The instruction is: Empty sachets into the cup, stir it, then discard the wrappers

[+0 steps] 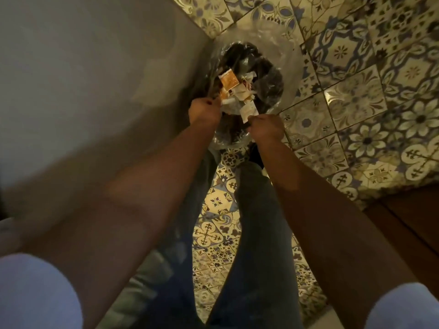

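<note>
A waste bin (288, 74) lined with a clear plastic bag stands on the floor against the wall, with several torn sachet wrappers inside. My left hand (204, 111) is over the bin's near left rim, fingers pinched on a small orange wrapper (223, 93). A larger orange wrapper (229, 80) lies in the bin just beyond it. Over the near right rim, my right hand (266, 129) pinches a white wrapper (248, 111) that hangs above the bin's opening. No cup is in view.
A plain grey wall (95, 67) runs along the left, touching the bin. Patterned blue and cream floor tiles (356, 96) spread to the right. My legs in jeans (256, 222) stand just before the bin. A brown wooden edge (408, 217) juts in at the right.
</note>
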`<state>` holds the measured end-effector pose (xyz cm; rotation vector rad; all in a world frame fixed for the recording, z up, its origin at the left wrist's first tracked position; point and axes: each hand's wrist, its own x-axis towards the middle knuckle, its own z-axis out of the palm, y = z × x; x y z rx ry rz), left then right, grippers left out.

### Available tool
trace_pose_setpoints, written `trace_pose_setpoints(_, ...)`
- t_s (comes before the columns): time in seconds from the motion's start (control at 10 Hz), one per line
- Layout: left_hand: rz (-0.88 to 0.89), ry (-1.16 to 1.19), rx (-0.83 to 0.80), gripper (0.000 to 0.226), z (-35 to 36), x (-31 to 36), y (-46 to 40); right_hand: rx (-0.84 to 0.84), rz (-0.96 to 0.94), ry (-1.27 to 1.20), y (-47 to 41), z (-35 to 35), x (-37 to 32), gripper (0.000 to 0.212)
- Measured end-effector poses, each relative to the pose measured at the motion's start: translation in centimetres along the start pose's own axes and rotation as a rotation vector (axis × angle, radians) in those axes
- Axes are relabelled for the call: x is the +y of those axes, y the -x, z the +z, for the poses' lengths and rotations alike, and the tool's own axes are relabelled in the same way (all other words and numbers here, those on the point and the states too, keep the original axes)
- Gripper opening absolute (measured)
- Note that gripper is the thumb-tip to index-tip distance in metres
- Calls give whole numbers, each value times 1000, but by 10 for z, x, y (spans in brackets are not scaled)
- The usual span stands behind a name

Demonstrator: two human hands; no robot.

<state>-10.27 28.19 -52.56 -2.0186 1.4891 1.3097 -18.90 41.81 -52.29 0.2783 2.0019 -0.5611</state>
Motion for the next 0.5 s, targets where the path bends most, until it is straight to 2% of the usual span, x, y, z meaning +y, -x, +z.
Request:
trace_pose_setpoints(0.1,-30,26,19,24,12,-2,-21,-55,83,-50,-17,9,6,24)
trace_pose_setpoints(0.2,-43,35,60,27,19,-6,-37,-87,104,-32,-31,18,1,28)
trace_pose_setpoints(0.3,-31,33,41,30,21,-6,-49,-129,147,-152,-45,26,-8,24)
trace_pose_setpoints(0.5,-81,58,-42,33,25,0,-53,-269,119,-204,-62,29,-9,28)
